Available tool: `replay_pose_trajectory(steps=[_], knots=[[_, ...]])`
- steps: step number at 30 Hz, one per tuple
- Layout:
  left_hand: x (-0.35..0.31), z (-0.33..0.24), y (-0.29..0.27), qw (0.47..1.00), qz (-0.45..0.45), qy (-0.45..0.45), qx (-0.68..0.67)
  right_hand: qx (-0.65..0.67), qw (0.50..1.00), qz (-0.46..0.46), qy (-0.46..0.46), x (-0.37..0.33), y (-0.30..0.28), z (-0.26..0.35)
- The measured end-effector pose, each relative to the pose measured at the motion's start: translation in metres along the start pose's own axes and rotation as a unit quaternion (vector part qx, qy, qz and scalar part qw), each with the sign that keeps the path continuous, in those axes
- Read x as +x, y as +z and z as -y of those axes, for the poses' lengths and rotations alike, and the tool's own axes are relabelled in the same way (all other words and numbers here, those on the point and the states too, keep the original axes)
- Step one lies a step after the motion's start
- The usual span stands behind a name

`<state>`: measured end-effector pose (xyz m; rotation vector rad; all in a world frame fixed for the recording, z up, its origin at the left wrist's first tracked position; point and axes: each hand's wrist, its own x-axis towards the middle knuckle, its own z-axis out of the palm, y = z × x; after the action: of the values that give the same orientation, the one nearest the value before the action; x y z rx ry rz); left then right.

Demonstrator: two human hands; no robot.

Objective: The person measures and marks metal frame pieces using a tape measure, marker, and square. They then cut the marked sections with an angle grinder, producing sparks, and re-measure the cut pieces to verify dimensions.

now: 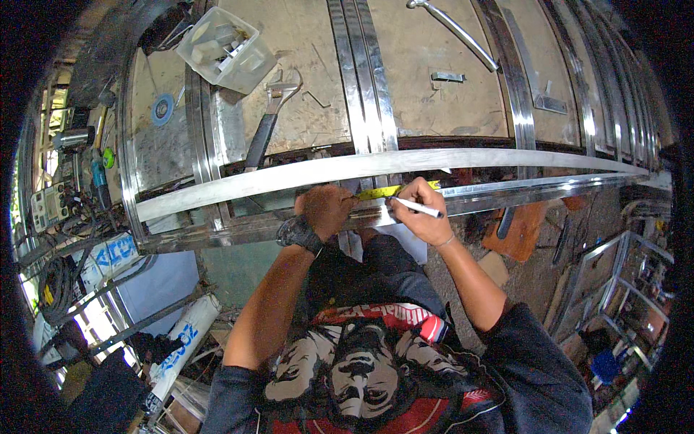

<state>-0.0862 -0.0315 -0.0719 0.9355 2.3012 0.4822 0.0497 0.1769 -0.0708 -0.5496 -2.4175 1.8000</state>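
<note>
A silvery square metal bar (376, 213) runs left to right in front of me. Along it lies the yellow blade of a tape measure (377, 192), one end reaching the fingers of my left hand (324, 208). Those fingers are closed on the tape against the bar; a dark watch is on that wrist. In my right hand (425, 217) is a marker pen (419, 207), white-bodied, pinched with its dark tip at the bar beside the tape. Just beyond, a long pale flat strip (303, 172) crosses nearly the whole frame.
On the metal-framed work surface lie an adjustable wrench (273, 119), a plastic tub (230, 54) of small parts, a grinding disc (163, 109), a silvery curved bar (463, 35) and a short metal piece (448, 77). Cables (61, 282) hang at left; metal frames (614, 267) stand at right.
</note>
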Motion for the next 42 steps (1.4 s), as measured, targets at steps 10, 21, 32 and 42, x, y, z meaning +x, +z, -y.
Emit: replay_pose_trajectory(steps=[10, 21, 32, 42], knots=[[-0.001, 0.006, 0.009, 0.997, -0.031, -0.003, 0.065, 0.011, 0.997, -0.003, -0.076, 0.005, 0.008, 0.003], [0.0, 0.002, 0.009, 0.995, -0.059, 0.014, 0.084, -0.008, 0.995, -0.01, -0.097, 0.007, 0.009, 0.004], [0.002, 0.017, 0.02, 0.994, -0.061, 0.055, 0.077, -0.012, 0.997, 0.01, -0.076, 0.006, 0.009, -0.005], [0.0, 0.003, 0.004, 0.999, -0.015, -0.001, 0.044, 0.011, 0.997, -0.017, -0.079, 0.005, 0.013, -0.008]])
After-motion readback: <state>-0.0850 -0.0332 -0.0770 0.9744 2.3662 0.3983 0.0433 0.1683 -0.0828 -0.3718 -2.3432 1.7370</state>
